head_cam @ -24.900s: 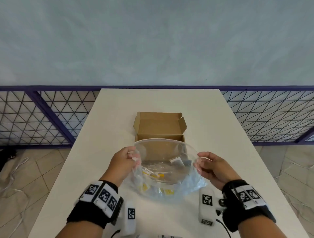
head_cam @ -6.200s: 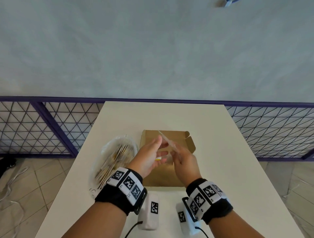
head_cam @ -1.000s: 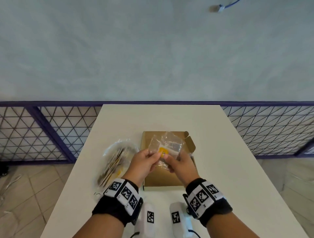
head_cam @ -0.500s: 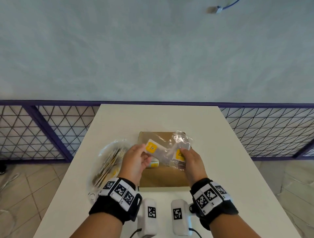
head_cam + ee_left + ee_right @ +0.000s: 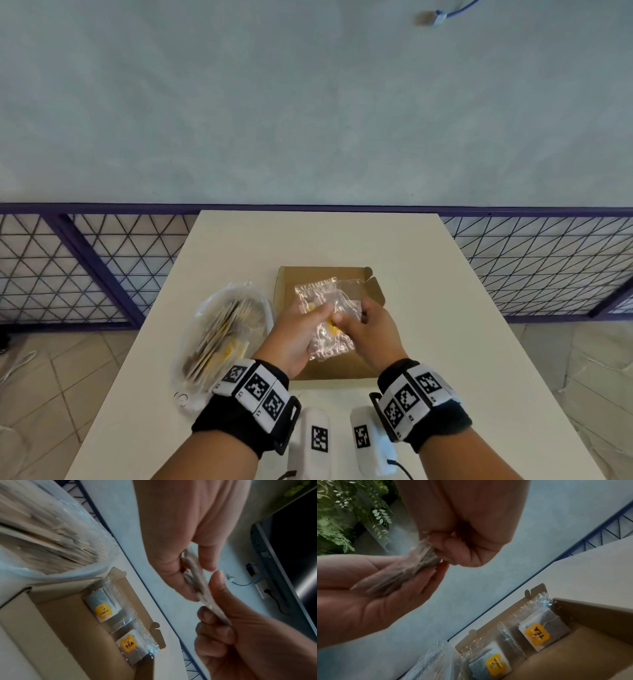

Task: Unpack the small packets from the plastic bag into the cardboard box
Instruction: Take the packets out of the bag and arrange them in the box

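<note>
While the cardboard box [image 5: 329, 363] is sitting mid-table [image 5: 445, 308] with bare tabletop all round its far and right sides, the plastic bag [image 5: 222, 329] is lying just beside its left wall, packed with packets on edge. Left hand [image 5: 294, 334] and right hand [image 5: 371, 325] are hovering over the box, both pinching clear packets [image 5: 327, 315] with yellow labels between thumb and fingers; how many packets, hard to tell through the crinkled film.

Left wrist view: the left hand [image 5: 240, 635] is gripping the packets [image 5: 202, 585] edge-on, the right hand [image 5: 180, 547] pinching the far end. Below them, two tea packets [image 5: 104, 605] are lying flat in the box [image 5: 60, 628] against its far wall. Bag [image 5: 51, 534] is blurred, cut off at the frame edge.

Right wrist view: the left hand [image 5: 376, 595] is cupping the packets [image 5: 412, 569] from below, the right hand's fingers [image 5: 453, 550] clamping the top end. Box [image 5: 590, 649] is partly cropped; two labelled packets [image 5: 537, 632] are showing inside.
</note>
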